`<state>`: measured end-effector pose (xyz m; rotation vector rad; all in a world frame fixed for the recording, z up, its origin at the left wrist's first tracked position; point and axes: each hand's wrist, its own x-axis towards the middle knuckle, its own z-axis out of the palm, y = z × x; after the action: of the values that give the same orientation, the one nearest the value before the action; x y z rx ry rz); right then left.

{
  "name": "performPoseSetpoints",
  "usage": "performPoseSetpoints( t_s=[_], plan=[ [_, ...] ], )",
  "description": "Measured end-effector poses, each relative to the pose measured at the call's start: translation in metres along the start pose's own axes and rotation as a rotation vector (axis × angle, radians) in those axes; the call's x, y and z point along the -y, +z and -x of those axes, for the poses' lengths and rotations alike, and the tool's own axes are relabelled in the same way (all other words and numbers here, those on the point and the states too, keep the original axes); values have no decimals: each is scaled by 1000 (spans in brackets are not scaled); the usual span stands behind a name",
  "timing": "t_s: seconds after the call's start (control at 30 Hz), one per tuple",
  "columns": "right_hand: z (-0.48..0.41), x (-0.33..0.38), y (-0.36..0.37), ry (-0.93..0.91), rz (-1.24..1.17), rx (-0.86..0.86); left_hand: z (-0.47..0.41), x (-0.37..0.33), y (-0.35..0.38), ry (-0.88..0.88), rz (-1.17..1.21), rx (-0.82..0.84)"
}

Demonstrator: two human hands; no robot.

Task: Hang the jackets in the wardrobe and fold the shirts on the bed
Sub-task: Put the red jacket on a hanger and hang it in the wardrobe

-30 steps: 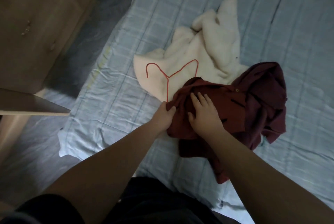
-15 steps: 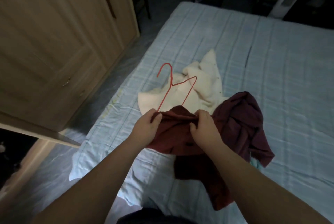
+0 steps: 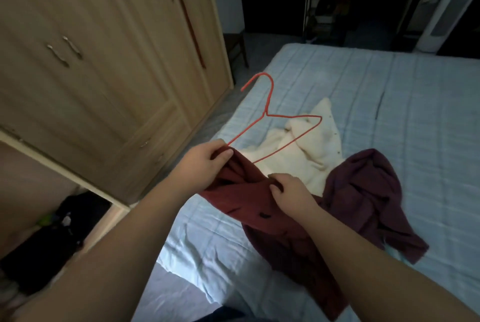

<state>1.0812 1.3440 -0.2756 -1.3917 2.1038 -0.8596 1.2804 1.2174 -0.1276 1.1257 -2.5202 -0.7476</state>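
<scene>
A dark red jacket (image 3: pixel 262 207) hangs partly lifted off the light blue bed (image 3: pixel 405 103), the rest trailing on the cover. My left hand (image 3: pixel 205 163) grips one edge of it together with the lower end of a red wire hanger (image 3: pixel 267 114), whose hook points up. My right hand (image 3: pixel 288 192) pinches the jacket's fabric a little to the right. A cream garment (image 3: pixel 306 150) lies crumpled behind them. A darker maroon garment (image 3: pixel 368 197) lies bunched to the right, touching the red jacket.
A wooden wardrobe (image 3: pixel 104 62) with shut doors fills the left. Lower left, an open compartment (image 3: pixel 46 238) holds dark clothes. A chair (image 3: pixel 236 46) stands past the wardrobe, and dark shelving (image 3: pixel 324 10) stands beyond the bed's far end.
Both hands have risen from the bed, lifting the red jacket and the hanger. The hanger now stands up in the air. My view has tilted up toward the wardrobe.
</scene>
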Motion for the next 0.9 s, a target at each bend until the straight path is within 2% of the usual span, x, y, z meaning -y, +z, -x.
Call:
performPoseSetpoints(
  t_s=[0.17,0.33,0.4,0.47,0.57,0.67,0.9],
  plan=[
    [-14,27,3,36,-31,84,2,19,-42,41,-97,-110],
    [-35,63,14,-119,162,272,-5,34,-78,87,-148,-216],
    [-40,75,25,-94,186,360,-9,40,-92,89,-152,-249],
    [-44,83,38,-62,153,363,-13,48,-106,101,-158,-271],
    [-50,91,52,-56,119,285,-17,62,-124,123,-158,-290],
    [-58,97,47,-23,76,95,-21,76,-142,126,-163,-302],
    [-69,110,-23,-7,-9,-326,-45,88,-174,147,-184,-286]
  ],
)
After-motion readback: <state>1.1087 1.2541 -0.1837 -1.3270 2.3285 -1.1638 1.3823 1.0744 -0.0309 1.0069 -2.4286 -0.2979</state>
